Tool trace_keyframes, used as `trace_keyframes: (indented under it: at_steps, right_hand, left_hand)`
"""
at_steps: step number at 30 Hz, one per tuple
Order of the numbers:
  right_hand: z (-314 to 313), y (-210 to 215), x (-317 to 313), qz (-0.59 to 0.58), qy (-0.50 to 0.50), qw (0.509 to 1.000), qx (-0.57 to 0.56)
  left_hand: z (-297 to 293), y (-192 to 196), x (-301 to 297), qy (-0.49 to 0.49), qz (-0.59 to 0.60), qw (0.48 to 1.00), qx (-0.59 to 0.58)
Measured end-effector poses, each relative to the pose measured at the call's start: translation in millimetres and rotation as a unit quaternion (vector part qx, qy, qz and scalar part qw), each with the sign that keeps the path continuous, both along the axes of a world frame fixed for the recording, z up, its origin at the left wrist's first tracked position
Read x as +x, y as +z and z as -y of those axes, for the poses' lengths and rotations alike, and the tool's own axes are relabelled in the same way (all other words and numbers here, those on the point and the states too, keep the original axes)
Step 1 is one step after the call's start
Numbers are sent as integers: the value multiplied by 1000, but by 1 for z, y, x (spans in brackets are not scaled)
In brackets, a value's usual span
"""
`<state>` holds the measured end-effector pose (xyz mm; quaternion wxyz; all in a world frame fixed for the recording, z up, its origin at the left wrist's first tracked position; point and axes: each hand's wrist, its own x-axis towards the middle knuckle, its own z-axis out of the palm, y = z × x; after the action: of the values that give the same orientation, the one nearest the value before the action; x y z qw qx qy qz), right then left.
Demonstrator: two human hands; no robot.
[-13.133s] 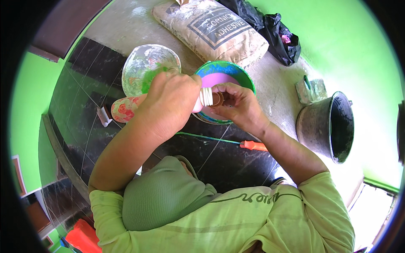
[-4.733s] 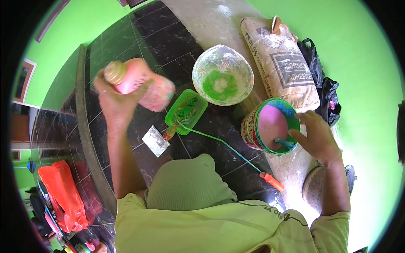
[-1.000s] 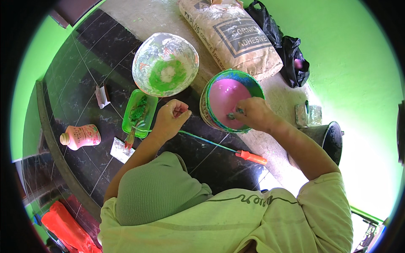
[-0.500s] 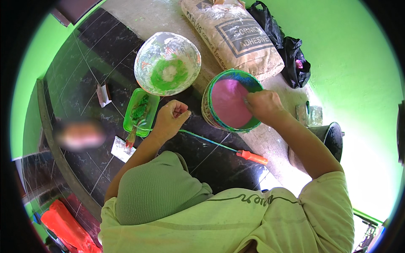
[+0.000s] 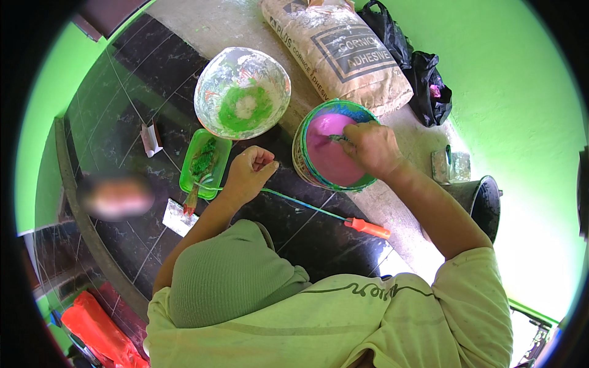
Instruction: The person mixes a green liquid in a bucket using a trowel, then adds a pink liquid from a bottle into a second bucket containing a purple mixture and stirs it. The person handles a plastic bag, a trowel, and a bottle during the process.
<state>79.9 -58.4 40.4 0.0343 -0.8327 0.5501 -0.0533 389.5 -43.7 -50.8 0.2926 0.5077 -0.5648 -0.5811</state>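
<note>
My right hand point(image 5: 373, 149) is closed round a short, paint-smeared tool point(image 5: 334, 138) inside the round bucket point(image 5: 298, 153) at centre right. The tool's far end dips into pink paint point(image 5: 336, 165); its kind is hidden. Left of the bucket, my left hand point(image 5: 251, 172) hovers with its fingers loosely curled and nothing visible in them. Behind that wrist lies a green plastic tray point(image 5: 186, 175) holding a green-coated item point(image 5: 204, 158) and a brush point(image 5: 191, 200). A bluish metal rod with an orange handle point(image 5: 368, 228) passes below my left hand on the dark tiles.
A white basin point(image 5: 205, 101) smeared with green stands beyond the tray. Behind the bucket lie a paper sack point(image 5: 362, 67) and black plastic bags point(image 5: 426, 89). A dark bucket point(image 5: 488, 205) rests by the green wall at right. A flat pale piece point(image 5: 177, 216) lies near my left forearm.
My right hand has moved left and slightly up, from the bucket's right rim over the paint. The tool it holds now shows. My left hand has stayed in place.
</note>
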Motion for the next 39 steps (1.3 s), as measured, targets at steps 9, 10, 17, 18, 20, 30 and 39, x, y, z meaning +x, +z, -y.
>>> trace_keyframes:
  at_steps: [9, 10, 17, 18, 20, 30, 39]
  right_hand:
    - [-12, 19, -19, -76, -77, 981, 159]
    - [-17, 25, -19, -56, -87, 978, 183]
    - [-26, 13, 1, 134, -69, 977, 153]
    - [-22, 10, 7, 119, -51, 986, 107]
    - [-15, 2, 6, 66, -23, 997, 33]
    - [-24, 22, -10, -57, -84, 984, 144]
    - [-24, 2, 6, 76, -60, 993, 61]
  left_hand:
    - [1, -9, 4, 2, 2, 1000, -1]
    - [1, -10, 2, 0, 2, 1000, 0]
    - [1, -2, -10, 2, 3, 1000, -6]
    - [0, -3, -10, 2, -7, 1000, 3]
    - [0, -5, -11, -1, -13, 1000, 16]
    - [-5, -8, -9, -3, 19, 1000, 3]
    - [-3, -19, -18, -9, -19, 999, 26]
